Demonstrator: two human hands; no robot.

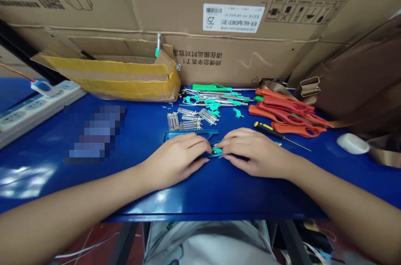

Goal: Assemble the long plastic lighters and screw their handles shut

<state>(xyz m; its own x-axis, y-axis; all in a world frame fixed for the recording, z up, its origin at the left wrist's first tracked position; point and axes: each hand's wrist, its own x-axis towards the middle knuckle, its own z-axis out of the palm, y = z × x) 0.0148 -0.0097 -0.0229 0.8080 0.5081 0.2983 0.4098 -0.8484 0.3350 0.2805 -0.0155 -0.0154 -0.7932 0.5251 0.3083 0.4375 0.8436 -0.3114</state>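
Note:
Near the table's front middle, my left hand [180, 156] is closed, its fingers curled around a blue lighter shell half that it mostly hides. My right hand [253, 150] meets it from the other side, thumb and fingertips pinched at a small teal plastic part [216, 150] lying in that shell. Exactly how the part is seated cannot be made out. Just behind my left fingers lies another blue shell half [171, 135]. Several clear lighter fuel tanks [189, 124] are grouped behind it. A yellow-and-black screwdriver [269, 130] rests beyond my right hand.
Metal lighter tubes with teal parts [216, 100] and a green shell [208, 87] lie at the back. Orange shells [285, 110] are piled right, near a white rounded object [353, 144]. A taped cardboard box [125, 89], blurred-out object [97, 133] and power strip [21, 117] occupy the left.

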